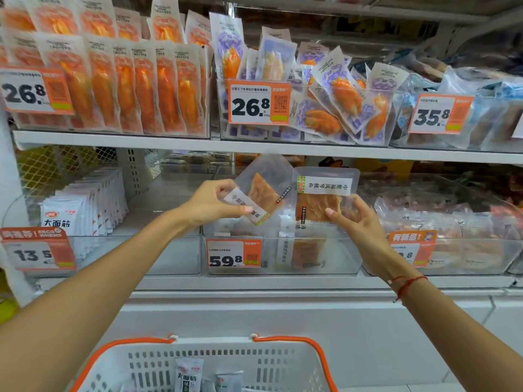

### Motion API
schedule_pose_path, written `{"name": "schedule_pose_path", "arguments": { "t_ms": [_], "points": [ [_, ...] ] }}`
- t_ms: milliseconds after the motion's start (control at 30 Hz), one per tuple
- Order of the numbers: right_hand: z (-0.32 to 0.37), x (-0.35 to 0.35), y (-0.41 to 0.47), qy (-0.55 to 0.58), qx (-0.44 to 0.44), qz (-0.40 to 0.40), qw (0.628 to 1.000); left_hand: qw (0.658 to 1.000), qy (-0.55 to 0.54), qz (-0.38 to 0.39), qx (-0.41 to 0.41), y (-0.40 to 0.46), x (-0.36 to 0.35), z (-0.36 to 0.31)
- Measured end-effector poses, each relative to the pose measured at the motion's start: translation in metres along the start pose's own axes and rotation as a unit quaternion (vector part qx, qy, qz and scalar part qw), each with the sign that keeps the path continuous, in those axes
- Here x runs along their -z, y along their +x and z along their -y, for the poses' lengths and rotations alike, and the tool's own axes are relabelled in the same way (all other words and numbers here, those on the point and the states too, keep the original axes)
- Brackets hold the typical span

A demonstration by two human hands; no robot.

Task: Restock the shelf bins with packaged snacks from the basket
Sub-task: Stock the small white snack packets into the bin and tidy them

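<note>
Basket [203,363] bottom beyond frame edge; far-right price tag [519,128] clipped.

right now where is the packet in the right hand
Head view, centre-right: the right hand holds the packet upright above the clear bin tagged 59.8, beside the left hand's tilted packet.

Two clear snack packs [266,190] [322,193] above bin [283,267] (apparently dried squid).

White metal shelving [169,142] fills the view — above its upper shelf board a further shelf edge [368,8] runs under bright store light. Below that board, a perforated back panel [133,171]; lower down, a plain white base panel [254,315] and pale tiled floor [481,377].
</note>
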State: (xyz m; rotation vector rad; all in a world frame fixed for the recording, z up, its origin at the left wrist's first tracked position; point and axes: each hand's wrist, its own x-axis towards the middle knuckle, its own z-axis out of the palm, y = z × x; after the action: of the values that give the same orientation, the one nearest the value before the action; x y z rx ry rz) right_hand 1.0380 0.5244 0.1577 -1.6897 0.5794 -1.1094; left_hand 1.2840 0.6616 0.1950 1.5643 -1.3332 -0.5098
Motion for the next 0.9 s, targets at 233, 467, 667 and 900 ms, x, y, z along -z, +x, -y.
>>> {"name": "schedule_pose_path", "arguments": {
  "t_ms": [233, 467, 667, 900],
  "points": [
    [0.000, 0.000, -0.002, 0.001, -0.002, 0.011, 1.000, 0.998, 0.053, 0.000, -0.046, -0.002, 0.004, 0.012],
    [0.009, 0.003, 0.002, -0.067, 0.051, 0.069, 0.994, 0.939, 0.333, 0.062, -0.063, 0.002, 0.028, 0.002],
    [0.025, 0.008, 0.027, -0.293, 0.094, 0.170, 0.936, 0.831, 0.537, 0.122, -0.081, 0.004, 0.031, -0.022],
    [0.043, -0.007, 0.043, -0.546, 0.089, 0.226, 0.801, 0.730, 0.656, 0.191, 0.016, 0.009, 0.019, -0.035]
  ]
}}
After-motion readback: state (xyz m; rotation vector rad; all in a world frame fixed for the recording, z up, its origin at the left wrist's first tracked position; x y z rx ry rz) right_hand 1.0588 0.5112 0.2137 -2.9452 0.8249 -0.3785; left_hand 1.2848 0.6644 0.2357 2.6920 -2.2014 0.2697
